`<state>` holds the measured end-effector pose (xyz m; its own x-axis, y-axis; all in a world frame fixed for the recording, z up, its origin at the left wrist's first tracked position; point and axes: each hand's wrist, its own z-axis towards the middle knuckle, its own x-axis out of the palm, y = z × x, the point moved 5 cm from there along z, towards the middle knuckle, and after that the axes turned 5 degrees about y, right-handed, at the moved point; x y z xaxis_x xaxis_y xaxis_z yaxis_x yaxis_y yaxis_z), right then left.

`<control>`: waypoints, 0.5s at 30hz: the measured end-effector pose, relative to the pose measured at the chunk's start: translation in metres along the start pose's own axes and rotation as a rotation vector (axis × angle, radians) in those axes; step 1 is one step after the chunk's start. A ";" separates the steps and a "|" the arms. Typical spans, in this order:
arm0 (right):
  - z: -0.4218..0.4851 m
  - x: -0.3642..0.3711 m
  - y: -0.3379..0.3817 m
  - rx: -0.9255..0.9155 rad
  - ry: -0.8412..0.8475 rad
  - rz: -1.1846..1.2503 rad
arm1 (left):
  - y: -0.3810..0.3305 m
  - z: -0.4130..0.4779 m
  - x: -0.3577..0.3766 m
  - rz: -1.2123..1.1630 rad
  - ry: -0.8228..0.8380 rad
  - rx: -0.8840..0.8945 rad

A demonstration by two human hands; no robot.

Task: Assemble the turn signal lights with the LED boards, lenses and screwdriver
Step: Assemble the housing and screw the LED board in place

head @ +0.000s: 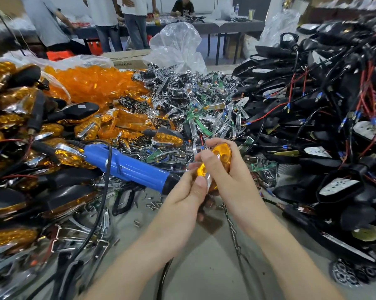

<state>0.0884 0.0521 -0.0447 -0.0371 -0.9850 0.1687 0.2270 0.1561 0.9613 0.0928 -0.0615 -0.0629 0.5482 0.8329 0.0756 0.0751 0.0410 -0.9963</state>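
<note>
Table strip (204, 263) between piles (42, 137); right hand (226, 176) grips lens (222, 155)

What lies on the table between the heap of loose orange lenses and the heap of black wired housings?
A tangled pile of chrome reflectors and green LED boards, shown in the head view.

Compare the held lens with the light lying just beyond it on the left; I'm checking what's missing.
The lens shows no black housing; the light has one, with a stem. The lens is gripped by the left hand and right hand; the light lies loose on the pile. Both show amber.
</note>
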 end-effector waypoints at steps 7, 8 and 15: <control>0.000 0.002 -0.001 -0.052 0.020 0.016 | -0.006 -0.006 0.000 0.225 -0.054 0.038; 0.000 0.002 -0.001 -0.056 0.017 0.002 | -0.006 -0.006 0.000 0.237 -0.064 0.028; 0.000 0.000 -0.002 -0.066 0.055 0.031 | -0.007 -0.005 0.003 0.244 -0.114 0.038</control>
<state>0.0880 0.0515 -0.0469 0.0237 -0.9827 0.1838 0.2914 0.1826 0.9390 0.0985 -0.0623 -0.0550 0.4483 0.8776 -0.1698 -0.0804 -0.1496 -0.9855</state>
